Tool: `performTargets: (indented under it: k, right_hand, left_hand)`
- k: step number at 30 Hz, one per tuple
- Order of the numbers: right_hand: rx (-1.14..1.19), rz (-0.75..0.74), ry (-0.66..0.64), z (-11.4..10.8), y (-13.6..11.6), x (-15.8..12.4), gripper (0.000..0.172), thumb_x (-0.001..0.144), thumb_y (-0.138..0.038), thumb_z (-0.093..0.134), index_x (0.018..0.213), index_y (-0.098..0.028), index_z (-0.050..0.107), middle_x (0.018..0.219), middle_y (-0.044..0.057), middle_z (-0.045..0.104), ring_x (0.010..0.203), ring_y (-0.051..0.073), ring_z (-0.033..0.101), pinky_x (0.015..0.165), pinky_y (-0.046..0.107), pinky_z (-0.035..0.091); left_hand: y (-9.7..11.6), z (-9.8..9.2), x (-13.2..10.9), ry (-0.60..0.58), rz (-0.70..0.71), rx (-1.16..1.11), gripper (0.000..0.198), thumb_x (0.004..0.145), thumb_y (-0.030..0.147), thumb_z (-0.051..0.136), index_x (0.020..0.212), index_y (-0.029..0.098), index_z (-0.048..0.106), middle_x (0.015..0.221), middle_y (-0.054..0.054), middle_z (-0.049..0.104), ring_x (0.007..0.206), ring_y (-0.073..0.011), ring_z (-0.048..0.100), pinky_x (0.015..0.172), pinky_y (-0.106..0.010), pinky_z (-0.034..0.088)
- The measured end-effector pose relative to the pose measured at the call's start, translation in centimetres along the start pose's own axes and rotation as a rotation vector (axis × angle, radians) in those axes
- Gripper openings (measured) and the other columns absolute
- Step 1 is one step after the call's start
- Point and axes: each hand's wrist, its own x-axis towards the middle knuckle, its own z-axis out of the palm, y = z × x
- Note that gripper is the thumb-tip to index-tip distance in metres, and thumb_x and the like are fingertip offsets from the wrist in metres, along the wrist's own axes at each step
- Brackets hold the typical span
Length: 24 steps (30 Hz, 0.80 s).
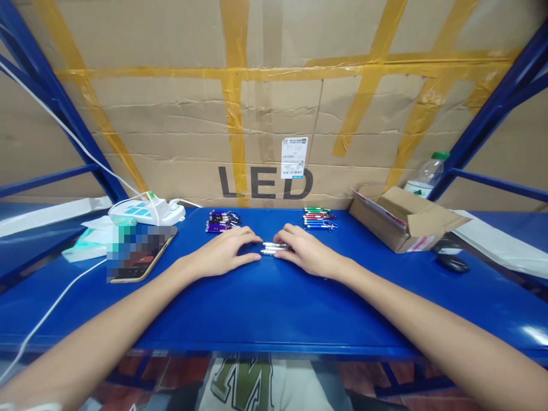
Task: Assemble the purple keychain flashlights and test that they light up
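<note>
Several slim silver-white pens [270,249] lie side by side on the blue table, between my hands. My right hand [303,251] has its fingers closed over their right ends. My left hand [228,251] rests just to the left of them, thumb and fingers apart, holding nothing. Behind my left hand is a stack of purple and dark pen-like pieces [219,221] with clips. Beyond my right hand, green, red and blue ones [315,219] lie in a similar stack.
At the left are a phone [148,260], a white power strip [148,211] with cables and a green-white packet [92,240]. An open cardboard box [402,220], a black mouse [452,263] and a bottle [430,171] stand right. A taped carton wall [188,131] is behind.
</note>
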Motion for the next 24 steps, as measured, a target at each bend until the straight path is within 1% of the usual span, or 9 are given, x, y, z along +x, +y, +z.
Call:
performTargets:
  k: [7, 14, 24]
  right_hand:
    - [-0.027, -0.004, 0.006, -0.02, 0.03, 0.14, 0.018, 0.11, -0.037, 0.06, 0.118, -0.021, 0.064, 0.117, 0.011, 0.062, 0.108, 0.029, 0.057, 0.097, 0.045, 0.05]
    - [-0.047, -0.002, 0.002, -0.21, -0.19, 0.22, 0.02, 0.109, -0.039, 0.061, 0.117, -0.02, 0.064, 0.118, 0.012, 0.065, 0.108, 0.03, 0.057, 0.097, 0.045, 0.049]
    - [-0.046, -0.058, 0.004, 0.23, -0.51, 0.38, 0.018, 0.11, -0.036, 0.059, 0.121, -0.022, 0.064, 0.119, 0.011, 0.065, 0.109, 0.03, 0.056, 0.095, 0.045, 0.05]
  left_hand:
    - [-0.3, 0.32, 0.02, 0.022, 0.007, 0.009, 0.042, 0.107, 0.052, 0.06, 0.138, 0.025, 0.067, 0.132, -0.01, 0.069, 0.121, -0.0287, 0.065, 0.11, -0.044, 0.05]
    - [-0.26, 0.51, -0.01, 0.041, 0.012, -0.003, 0.04, 0.108, 0.049, 0.059, 0.14, 0.026, 0.067, 0.132, -0.01, 0.069, 0.122, -0.029, 0.066, 0.112, -0.044, 0.05]
    - [0.1, 0.36, -0.13, 0.031, 0.023, -0.01, 0.038, 0.108, 0.047, 0.059, 0.137, 0.026, 0.068, 0.132, -0.01, 0.069, 0.121, -0.0284, 0.066, 0.111, -0.044, 0.05]
